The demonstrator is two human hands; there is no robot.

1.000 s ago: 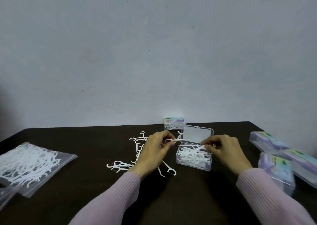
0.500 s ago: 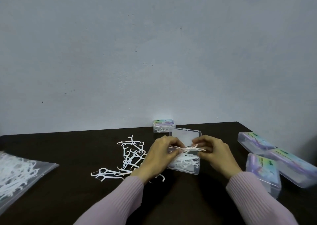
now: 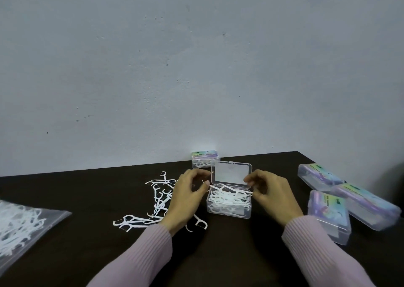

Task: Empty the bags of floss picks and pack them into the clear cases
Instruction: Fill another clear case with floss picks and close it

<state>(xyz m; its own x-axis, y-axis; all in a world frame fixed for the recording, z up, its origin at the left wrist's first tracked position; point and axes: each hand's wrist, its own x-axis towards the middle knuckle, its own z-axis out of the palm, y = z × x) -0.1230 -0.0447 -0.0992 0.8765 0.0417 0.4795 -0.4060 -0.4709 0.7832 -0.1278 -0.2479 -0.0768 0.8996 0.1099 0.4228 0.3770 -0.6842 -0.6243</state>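
Note:
A clear case (image 3: 229, 210) stands open at the table's middle, its lid (image 3: 231, 174) upright, with several white floss picks heaped inside. My left hand (image 3: 187, 199) is at the case's left edge and my right hand (image 3: 272, 196) at its right edge. Between them they pinch the two ends of one floss pick (image 3: 229, 189), which lies across the top of the heap. Loose floss picks (image 3: 160, 201) are scattered on the table left of my left hand. A clear bag of floss picks (image 3: 19, 227) lies at the far left.
A shut, filled case (image 3: 205, 160) stands against the wall behind the open one. Three shut cases lie at the right: one at the back (image 3: 320, 175), one in front (image 3: 328, 215), one at the outside (image 3: 371, 207). The dark table (image 3: 229, 254) ends at the right.
Both hands have lowered the pick from above the case onto the heap inside. The view has shifted, so the bag sits further left in the frame.

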